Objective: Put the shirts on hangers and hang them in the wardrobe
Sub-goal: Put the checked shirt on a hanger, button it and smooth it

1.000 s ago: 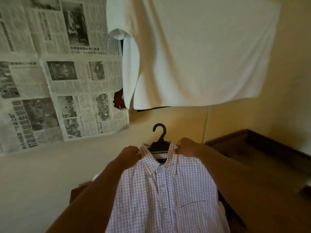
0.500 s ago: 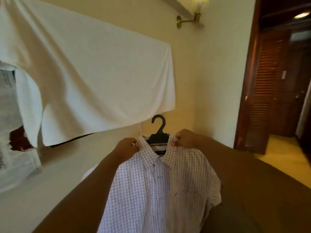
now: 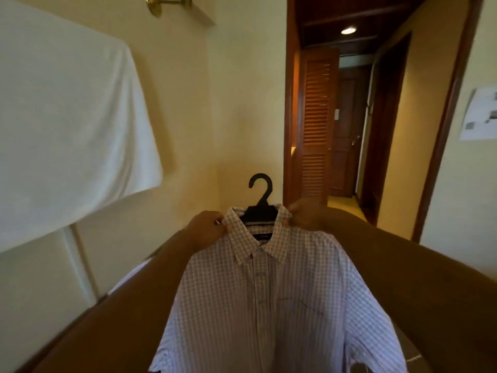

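Both hands, left hand and right hand, pinch the checked shirt (on black hanger) at its shoulders.

Shirt on hanger, between hands

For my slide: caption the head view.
Both hands, left hand and right hand, hold a checked shirt on a black hanger.

Up in the air, the black hanger carries the checked shirt, its hook standing up between the two hands. The left hand and right hand pinch the collar on either side. Beyond the right hand lies a strip of yellowish floor. Under the right forearm there's a grey surface, possibly a box.
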Motion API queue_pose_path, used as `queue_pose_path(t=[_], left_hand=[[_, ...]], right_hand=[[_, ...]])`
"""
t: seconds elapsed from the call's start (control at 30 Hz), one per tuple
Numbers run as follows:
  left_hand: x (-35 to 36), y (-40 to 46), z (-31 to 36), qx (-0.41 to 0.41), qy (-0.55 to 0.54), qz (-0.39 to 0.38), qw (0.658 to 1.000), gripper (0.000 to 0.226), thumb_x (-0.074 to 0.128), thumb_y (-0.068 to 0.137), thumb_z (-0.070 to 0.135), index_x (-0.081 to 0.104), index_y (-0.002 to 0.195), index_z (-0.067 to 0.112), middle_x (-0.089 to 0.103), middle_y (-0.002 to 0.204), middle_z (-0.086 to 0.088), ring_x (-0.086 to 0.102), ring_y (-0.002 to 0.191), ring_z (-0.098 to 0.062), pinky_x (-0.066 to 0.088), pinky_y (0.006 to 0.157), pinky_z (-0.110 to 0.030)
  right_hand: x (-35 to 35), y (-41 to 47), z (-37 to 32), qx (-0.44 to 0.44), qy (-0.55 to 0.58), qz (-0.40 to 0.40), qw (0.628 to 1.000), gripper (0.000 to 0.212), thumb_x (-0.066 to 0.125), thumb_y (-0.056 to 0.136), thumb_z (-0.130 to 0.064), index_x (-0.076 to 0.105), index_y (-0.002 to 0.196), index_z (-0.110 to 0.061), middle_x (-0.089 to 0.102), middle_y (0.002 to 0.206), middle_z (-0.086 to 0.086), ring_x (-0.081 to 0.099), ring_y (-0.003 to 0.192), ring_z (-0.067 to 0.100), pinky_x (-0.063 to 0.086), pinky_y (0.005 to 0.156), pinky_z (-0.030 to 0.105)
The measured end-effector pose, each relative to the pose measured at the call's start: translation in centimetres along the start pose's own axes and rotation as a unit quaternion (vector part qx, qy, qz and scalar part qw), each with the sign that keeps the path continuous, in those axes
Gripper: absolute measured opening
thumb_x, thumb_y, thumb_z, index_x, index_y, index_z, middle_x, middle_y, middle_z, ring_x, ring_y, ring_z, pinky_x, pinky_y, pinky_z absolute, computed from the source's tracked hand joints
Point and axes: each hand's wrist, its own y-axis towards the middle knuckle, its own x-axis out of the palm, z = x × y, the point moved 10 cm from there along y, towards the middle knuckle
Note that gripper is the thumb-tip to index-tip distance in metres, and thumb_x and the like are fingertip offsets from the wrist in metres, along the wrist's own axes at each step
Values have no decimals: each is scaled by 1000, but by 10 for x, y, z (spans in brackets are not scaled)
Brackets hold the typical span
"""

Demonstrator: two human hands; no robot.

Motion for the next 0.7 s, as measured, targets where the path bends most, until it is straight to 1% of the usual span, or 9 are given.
queue_pose_path(t=[0.1,0.17,0.23,0.3,0.33,0.4,0.47,0.6,0.7], left_hand=[[38,64,34,17,-9,-21,1000,25,56,95,28,66,95,5,62,93,-10,55,84,-24,43,75,-33],[60,101,57,35,-16,-33,999,24,55,95,27,65,87,7,60,85,-5,55,80,-22,42,68,-29],[81,137,79,55,-22,-39,997,22,55,96,27,61,79,15,55,76,3,50,72,-14,37,60,-23],[101,172,99,73,-22,-49,996,23,55,95,26,55,72,20,50,73,5,45,67,-9,32,57,-23],[112,191,107,78,-19,-55,995,23,55,95,25,54,72,20,49,73,4,44,67,-9,32,58,-24],[132,231,119,87,-19,-62,994,18,57,93,29,59,80,17,52,76,3,46,70,-10,33,60,-25],[152,274,130,100,-24,-68,992,17,59,92,30,63,85,16,55,80,2,49,73,-12,36,62,-25],[191,364,153,128,-42,-88,987,16,59,93,29,58,79,21,53,75,7,50,72,-10,33,58,-19],[213,436,173,153,-61,-99,981,18,60,92,26,58,76,20,53,72,7,49,69,-7,33,57,-18]], right_hand=[[-32,20,59,16,7,16,1000,24,60,92,-29,69,101,-9,65,102,10,61,100,26,48,93,41],[-50,30,96,35,9,24,999,24,59,93,-28,68,105,-9,65,105,9,59,100,23,47,93,38],[-68,40,130,51,9,36,998,22,59,94,-24,69,102,-6,64,101,7,58,95,20,46,80,27],[-83,54,162,59,23,52,997,15,60,94,-21,65,81,-14,59,85,-1,54,81,13,38,66,21],[-90,63,178,65,25,58,996,20,61,94,-20,59,73,-22,55,78,-6,51,76,10,35,63,21],[-103,82,212,87,22,66,994,27,61,94,-23,51,69,-29,50,75,-9,48,73,6,34,63,21],[-114,105,251,118,43,77,989,23,63,92,-26,55,71,-27,52,77,-8,52,76,10,38,63,22],[-140,160,316,153,37,92,983,12,64,91,-28,61,84,-18,56,80,-5,57,87,18,41,66,22],[-166,204,362,177,41,111,977,16,64,91,-29,66,94,-13,58,90,0,56,98,23,44,82,30]])
